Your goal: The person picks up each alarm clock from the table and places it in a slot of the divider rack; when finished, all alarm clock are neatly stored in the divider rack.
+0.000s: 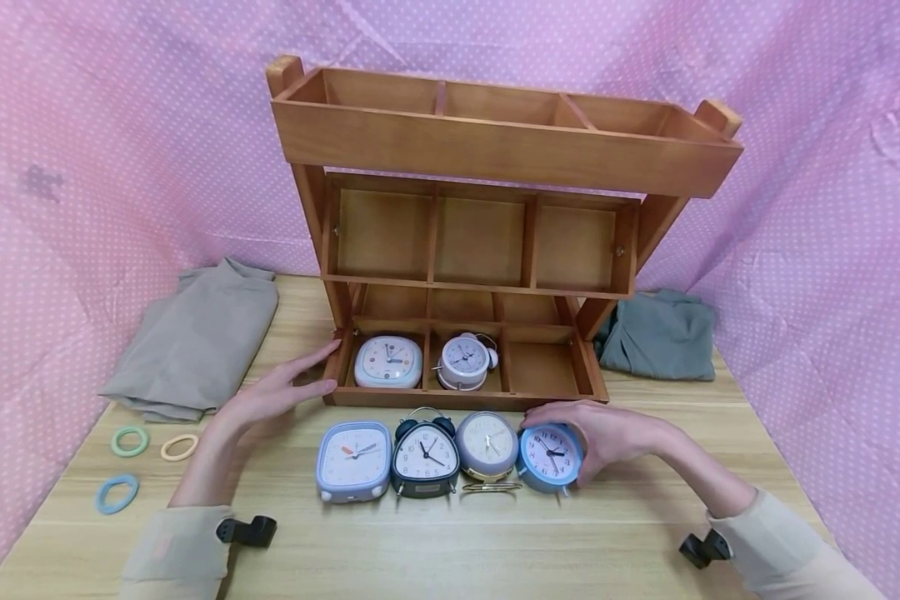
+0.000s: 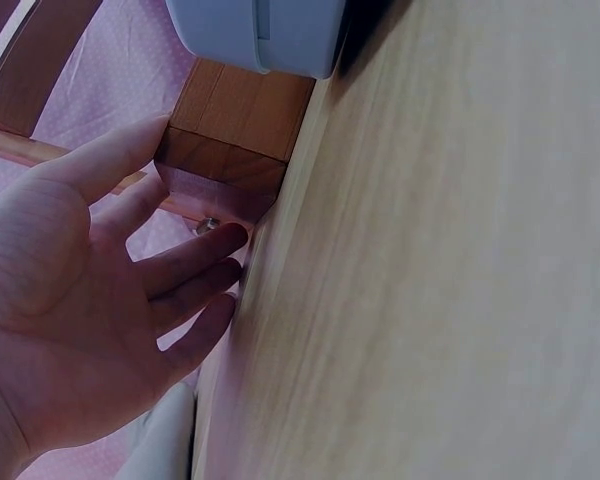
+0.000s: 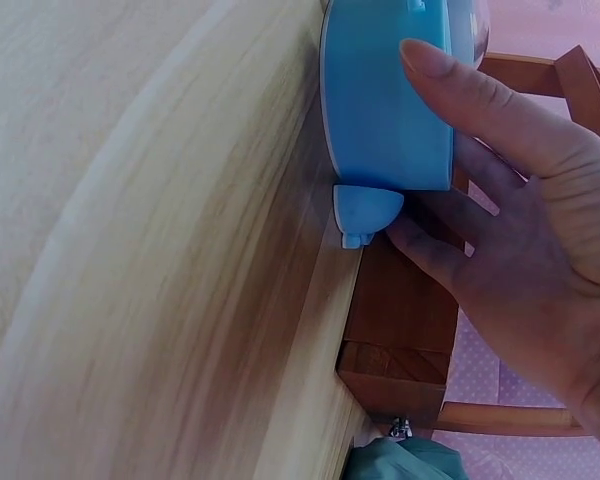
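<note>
My right hand [image 1: 603, 437] grips a round blue alarm clock [image 1: 550, 457] at the right end of a row in front of the shelf; in the right wrist view the thumb [image 3: 480, 100] lies along its side. My left hand [image 1: 285, 392] touches the left end of the wooden shelf's [image 1: 495, 143] bottom tray, fingers loosely extended. Left of the blue clock stand a round purple clock [image 1: 487, 443], a black twin-bell alarm clock [image 1: 426, 458] and a square lavender clock [image 1: 354, 461]. Inside the bottom tray, a pale rounded clock [image 1: 388, 362] fills the left compartment and a white twin-bell clock [image 1: 465, 361] the middle one.
Grey cloth [image 1: 202, 333] lies left of the shelf, green cloth [image 1: 656, 337] to its right. A green ring [image 1: 130, 430], a yellow ring [image 1: 178, 437] and a blue ring [image 1: 107, 506] lie at the table's left. Pink dotted fabric [image 1: 105, 150] hangs around the table.
</note>
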Tool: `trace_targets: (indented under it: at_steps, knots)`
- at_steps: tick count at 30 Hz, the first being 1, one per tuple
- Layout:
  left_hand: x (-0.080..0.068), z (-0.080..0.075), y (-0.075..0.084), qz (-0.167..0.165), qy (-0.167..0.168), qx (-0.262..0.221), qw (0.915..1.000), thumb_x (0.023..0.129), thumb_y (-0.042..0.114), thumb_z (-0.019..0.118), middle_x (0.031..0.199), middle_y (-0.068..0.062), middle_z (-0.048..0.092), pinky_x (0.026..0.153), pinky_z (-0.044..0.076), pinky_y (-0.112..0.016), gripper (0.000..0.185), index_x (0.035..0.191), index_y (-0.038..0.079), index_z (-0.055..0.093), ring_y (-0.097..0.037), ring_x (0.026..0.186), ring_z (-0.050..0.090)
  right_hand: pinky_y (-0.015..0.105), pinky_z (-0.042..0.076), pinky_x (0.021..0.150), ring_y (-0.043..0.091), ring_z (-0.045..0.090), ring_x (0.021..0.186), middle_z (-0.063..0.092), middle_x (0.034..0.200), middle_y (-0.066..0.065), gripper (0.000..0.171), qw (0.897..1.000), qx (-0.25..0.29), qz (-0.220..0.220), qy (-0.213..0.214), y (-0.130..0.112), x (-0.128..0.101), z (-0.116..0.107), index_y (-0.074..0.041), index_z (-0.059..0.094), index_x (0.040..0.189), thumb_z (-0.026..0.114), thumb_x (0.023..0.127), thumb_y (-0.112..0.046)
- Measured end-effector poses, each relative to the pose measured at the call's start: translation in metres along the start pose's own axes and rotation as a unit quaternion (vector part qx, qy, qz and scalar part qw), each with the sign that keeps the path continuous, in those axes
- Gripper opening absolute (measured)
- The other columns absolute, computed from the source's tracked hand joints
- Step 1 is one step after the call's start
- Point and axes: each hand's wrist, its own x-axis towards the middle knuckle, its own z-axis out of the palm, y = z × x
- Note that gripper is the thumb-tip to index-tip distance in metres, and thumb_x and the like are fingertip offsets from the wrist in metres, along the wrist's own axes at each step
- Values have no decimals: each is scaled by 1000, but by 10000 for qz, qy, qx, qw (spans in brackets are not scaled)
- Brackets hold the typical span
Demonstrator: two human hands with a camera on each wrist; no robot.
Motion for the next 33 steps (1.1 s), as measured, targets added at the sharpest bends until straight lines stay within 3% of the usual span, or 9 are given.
trace_targets:
  at_steps: [10, 19, 27, 33]
  knots:
    - [-1, -2, -1, -7, -7, 114, 9999, 103, 52, 56, 172, -17, 21, 119, 20, -78, 72, 164, 36, 22, -50, 156, 19, 49, 51, 111, 25, 60, 134, 60, 149, 1, 91, 9991, -326, -147, 221, 1, -8, -4, -20, 57, 145, 98, 65, -35]
    - [0, -1, 0, 29, -1, 58, 10000, 103, 51, 56, 171, -19, 21, 120, 19, -77, 72, 165, 33, 22, -50, 156, 19, 34, 55, 103, 11, 60, 125, 62, 142, -8, 88, 9986, -184, -126, 481, -12, -17, -38, -24, 58, 144, 97, 65, -36]
    - [-1, -1, 0, 28, -1, 91, 10000, 103, 51, 55, 172, -16, 20, 119, 18, -77, 72, 165, 33, 22, -50, 156, 19, 33, 57, 96, 6, 61, 117, 65, 137, -11, 84, 9942, -386, -13, 1001, -14, -13, -68, -27, 58, 142, 95, 69, -48]
    - [-1, -1, -1, 15, 10, -30, 10000, 103, 51, 57, 172, -18, 20, 121, 17, -76, 73, 165, 33, 23, -49, 157, 17, 41, 58, 94, 9, 61, 115, 66, 137, -6, 87, 9904, -442, 346, 1266, -4, -3, -79, -24, 58, 144, 94, 69, -46]
